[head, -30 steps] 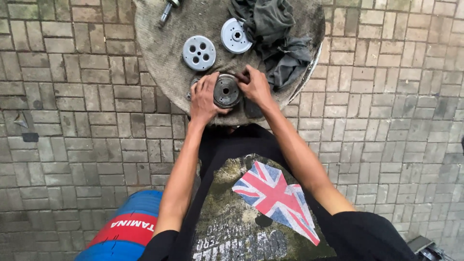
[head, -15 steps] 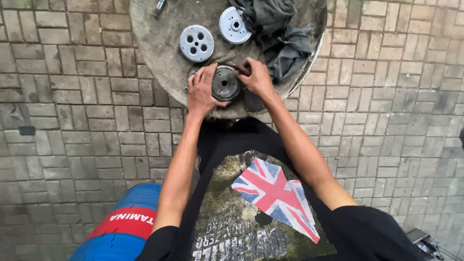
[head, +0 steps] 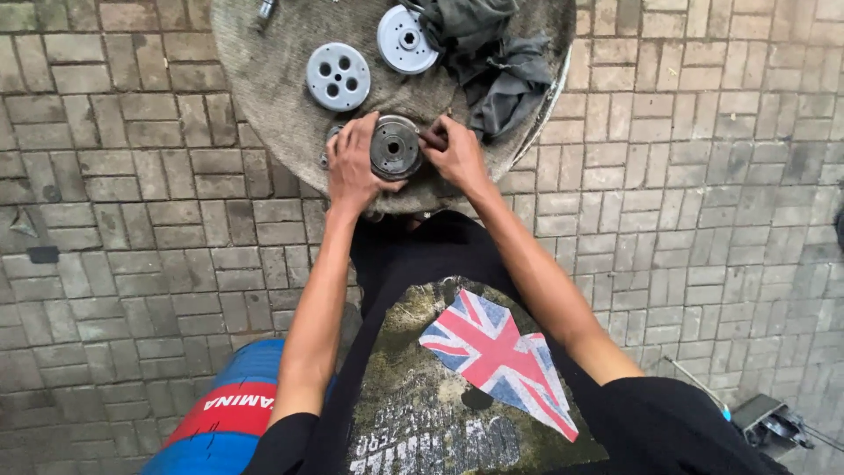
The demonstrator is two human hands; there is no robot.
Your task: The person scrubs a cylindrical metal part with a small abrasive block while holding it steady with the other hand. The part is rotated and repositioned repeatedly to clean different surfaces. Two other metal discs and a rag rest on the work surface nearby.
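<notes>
Now both hands, left hand [head: 352, 165] and right hand [head: 454, 154], close their fingers around a dark metal hub [head: 394, 147] on the round tray [head: 264, 79].

A blue drum [head: 230, 413] lies at the near left, at the bottom edge of the view beside the person's left arm. Around it runs a red band label [head: 224, 406] with white lettering, curved with the barrel's side and edged by the blue above and below. No other package, sign or screen shows.
</notes>
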